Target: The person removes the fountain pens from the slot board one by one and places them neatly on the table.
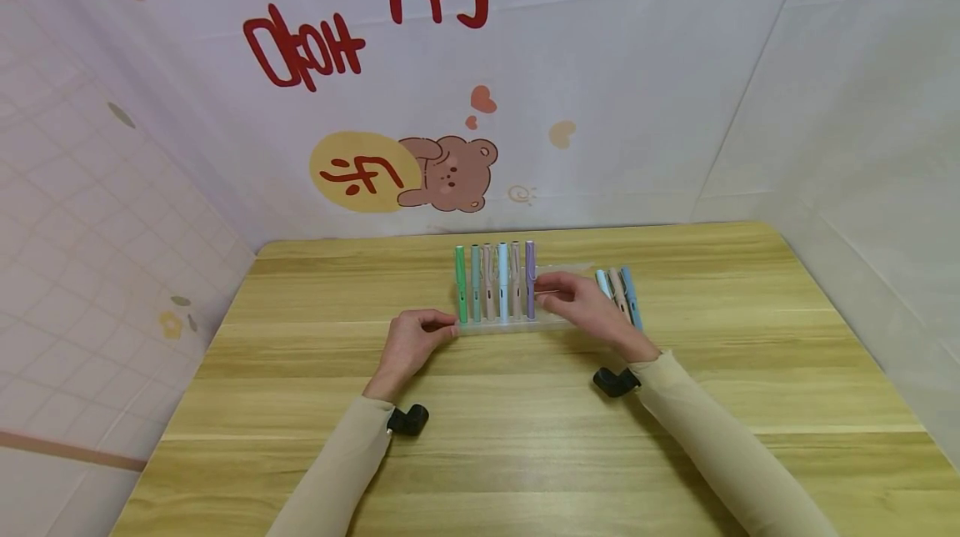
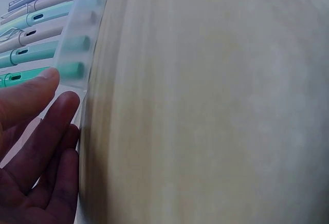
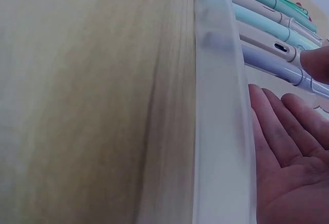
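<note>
A clear, frosted pen stand (image 1: 480,327) lies across the table toward the back. Several pens stand side by side in its left part, from a green pen (image 1: 461,283) at the left to a purple pen (image 1: 530,280) at the right. The left hand (image 1: 411,345) pinches the stand's left end, its thumb beside the green pen in the left wrist view. Close to the purple pen is the right hand (image 1: 588,310). In the right wrist view its thumb overlaps the purple pen, while the fingers extend below it; whether they touch it is unclear.
To the right of the right hand lie a light blue pen (image 1: 602,280), a beige pen (image 1: 618,291) and a blue pen (image 1: 632,295), partly hidden by the hand. A patterned white cloth wall (image 1: 615,178) rises behind the wooden table (image 1: 495,437).
</note>
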### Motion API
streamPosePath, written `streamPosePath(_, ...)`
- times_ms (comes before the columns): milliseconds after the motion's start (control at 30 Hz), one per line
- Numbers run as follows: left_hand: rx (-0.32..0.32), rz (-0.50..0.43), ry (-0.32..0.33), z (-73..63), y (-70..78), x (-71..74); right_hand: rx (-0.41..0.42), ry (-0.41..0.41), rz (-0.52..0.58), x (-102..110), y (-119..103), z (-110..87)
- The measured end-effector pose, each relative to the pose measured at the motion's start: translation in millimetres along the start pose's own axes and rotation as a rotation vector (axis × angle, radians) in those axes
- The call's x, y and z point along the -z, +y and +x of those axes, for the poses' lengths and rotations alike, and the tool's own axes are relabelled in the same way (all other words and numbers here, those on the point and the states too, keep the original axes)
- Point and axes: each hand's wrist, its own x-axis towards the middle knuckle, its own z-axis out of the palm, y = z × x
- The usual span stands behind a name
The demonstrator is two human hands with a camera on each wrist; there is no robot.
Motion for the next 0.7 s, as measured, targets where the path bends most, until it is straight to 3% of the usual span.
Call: streamPosePath(700, 0.009, 0.01, -0.001, 0.1, 1.9, 0.3, -0.041, 0.052, -0.048, -10, -5, 12.1)
